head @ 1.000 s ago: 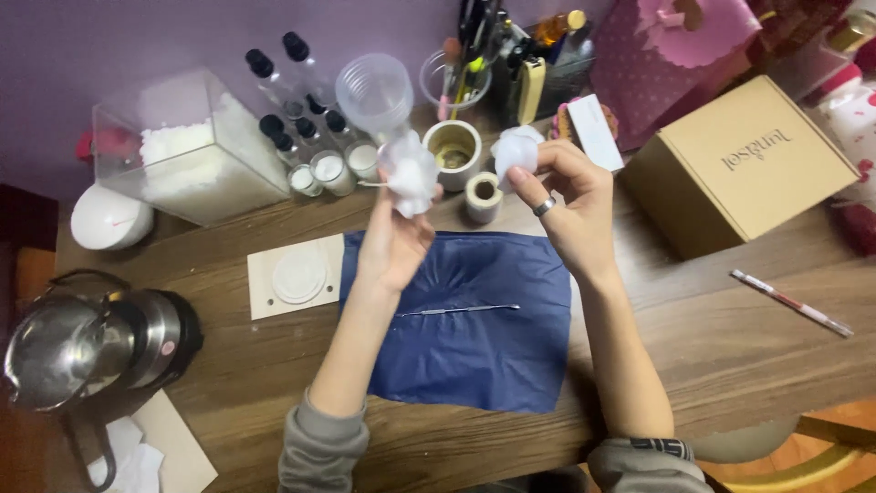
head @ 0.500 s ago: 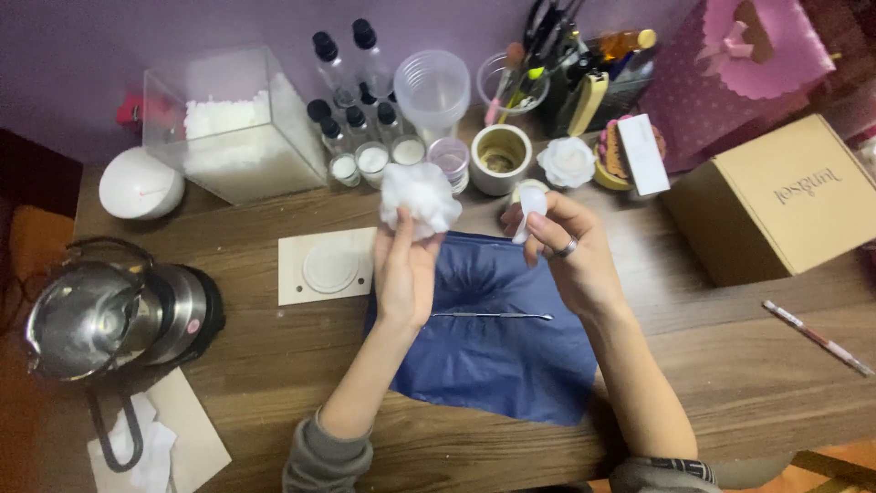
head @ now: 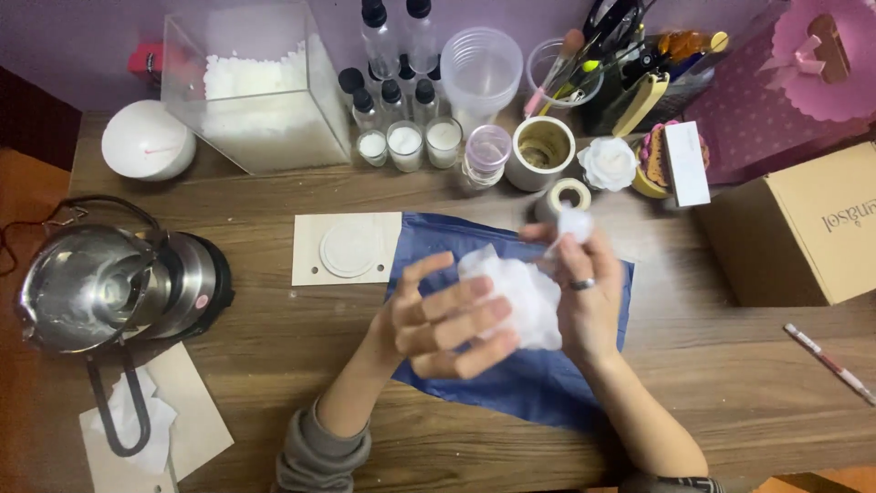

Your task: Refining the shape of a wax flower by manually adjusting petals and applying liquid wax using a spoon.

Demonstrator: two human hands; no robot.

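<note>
My left hand (head: 444,321) and my right hand (head: 587,297) meet low over a blue cloth (head: 429,245) spread on the wooden table (head: 274,319). A crumpled white tissue wad (head: 522,290) sits between them. My left hand's fingers are spread loosely around it and look blurred, and the wad presses against my right palm. My right hand wears a ring and pinches a small white piece (head: 573,222) at its fingertips, just in front of a roll of tape (head: 568,194).
At the left stands a metal melting pot (head: 100,288) with a handle. A pale board with a round disc (head: 347,246) lies beside the cloth. Along the back are a clear box of white flakes (head: 260,96), bottles, small jars (head: 406,144), cups and a tool holder. A cardboard box (head: 808,233) and a pen (head: 829,362) are at right.
Both hands came down and toward me from near the back row of jars, to just over the cloth. The tissue wad is now pressed between the two hands.
</note>
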